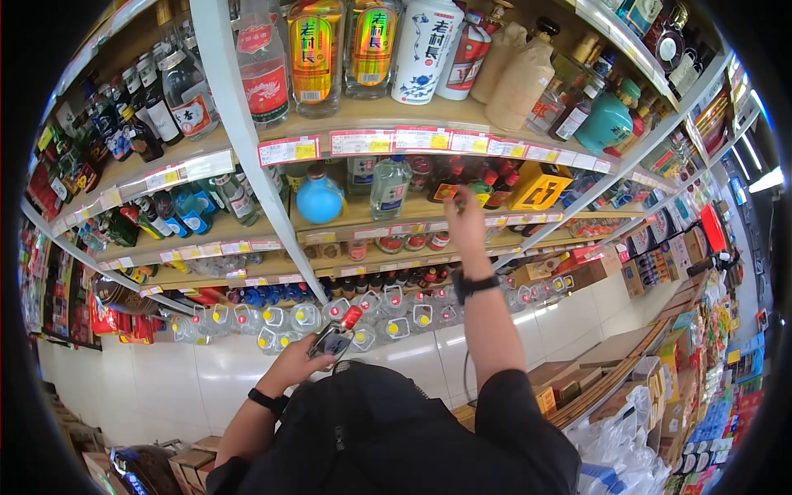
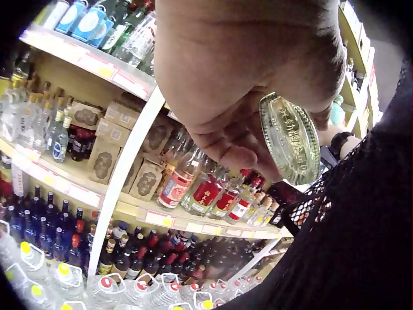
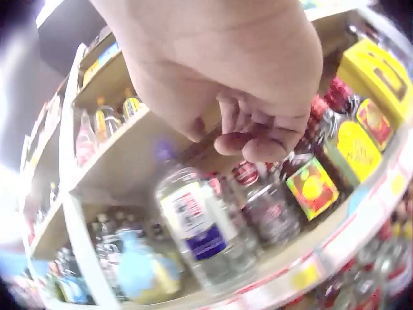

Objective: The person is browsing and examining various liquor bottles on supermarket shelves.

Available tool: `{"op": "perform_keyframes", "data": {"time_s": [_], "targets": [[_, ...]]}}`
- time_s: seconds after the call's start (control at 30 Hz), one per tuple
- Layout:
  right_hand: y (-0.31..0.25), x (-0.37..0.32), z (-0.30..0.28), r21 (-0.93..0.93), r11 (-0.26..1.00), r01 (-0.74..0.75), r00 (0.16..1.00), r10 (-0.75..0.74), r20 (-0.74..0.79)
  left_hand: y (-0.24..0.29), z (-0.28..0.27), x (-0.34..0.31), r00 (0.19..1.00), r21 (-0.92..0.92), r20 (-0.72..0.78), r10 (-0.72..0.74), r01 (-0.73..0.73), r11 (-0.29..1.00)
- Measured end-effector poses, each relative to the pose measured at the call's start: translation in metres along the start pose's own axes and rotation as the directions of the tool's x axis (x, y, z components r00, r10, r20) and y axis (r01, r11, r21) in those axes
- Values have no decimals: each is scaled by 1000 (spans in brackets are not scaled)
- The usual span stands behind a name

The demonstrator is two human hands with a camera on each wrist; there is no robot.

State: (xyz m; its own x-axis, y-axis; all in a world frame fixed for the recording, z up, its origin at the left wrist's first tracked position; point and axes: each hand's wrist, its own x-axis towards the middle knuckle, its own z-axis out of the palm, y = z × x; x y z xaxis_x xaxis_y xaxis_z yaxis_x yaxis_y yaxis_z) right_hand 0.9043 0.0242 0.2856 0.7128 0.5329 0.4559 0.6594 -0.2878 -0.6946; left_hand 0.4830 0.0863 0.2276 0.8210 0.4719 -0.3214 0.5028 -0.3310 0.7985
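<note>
My left hand (image 1: 290,365) holds a small flat glass bottle with a red cap (image 1: 335,337) low in front of my body. In the left wrist view the bottle's clear embossed base (image 2: 290,139) shows beside the fingers. My right hand (image 1: 467,227) reaches toward the middle shelf, fingers loosely bent with nothing visible between them. Below and beside it in the right wrist view stand red-capped bottles with yellow labels (image 3: 353,147) and a smaller clear bottle (image 3: 268,210). A taller clear bottle with a white and blue label (image 3: 200,226) stands to their left.
A yellow box (image 1: 540,188) and a round light-blue bottle (image 1: 320,198) share that shelf. Large bottles (image 1: 371,49) line the shelf above. Clear jugs (image 1: 305,315) stand on the floor along the shelf's foot. Cartons (image 1: 569,384) lie to the right, and a white upright (image 1: 247,124) divides the shelves.
</note>
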Motion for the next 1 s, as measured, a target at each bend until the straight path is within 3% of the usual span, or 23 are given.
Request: {"op": "perform_keyframes", "data": {"time_s": [0.03, 0.27, 0.37, 0.5, 0.9, 1.0], "targets": [[13, 19, 2, -113, 988, 109, 989, -119, -92, -3, 0, -3, 1000, -19, -30, 7, -7, 1000], [22, 84, 16, -471, 878, 91, 990, -26, 142, -37, 8, -33, 988, -180, -121, -93, 70, 981], [42, 98, 27, -498, 861, 107, 989, -42, 139, -47, 11, -43, 980, -266, -149, -130, 87, 960], [34, 91, 6, -330, 932, 149, 981, -97, 169, -52, 13, -50, 974, -312, -184, -132, 69, 948], [40, 37, -24, -392, 909, 141, 962, -32, 272, -44, 5, -39, 985, -317, -121, -121, 77, 945], [39, 36, -21, -319, 928, 193, 968, -127, 216, -39, 3, -33, 989, -311, -115, -98, 57, 949]]}}
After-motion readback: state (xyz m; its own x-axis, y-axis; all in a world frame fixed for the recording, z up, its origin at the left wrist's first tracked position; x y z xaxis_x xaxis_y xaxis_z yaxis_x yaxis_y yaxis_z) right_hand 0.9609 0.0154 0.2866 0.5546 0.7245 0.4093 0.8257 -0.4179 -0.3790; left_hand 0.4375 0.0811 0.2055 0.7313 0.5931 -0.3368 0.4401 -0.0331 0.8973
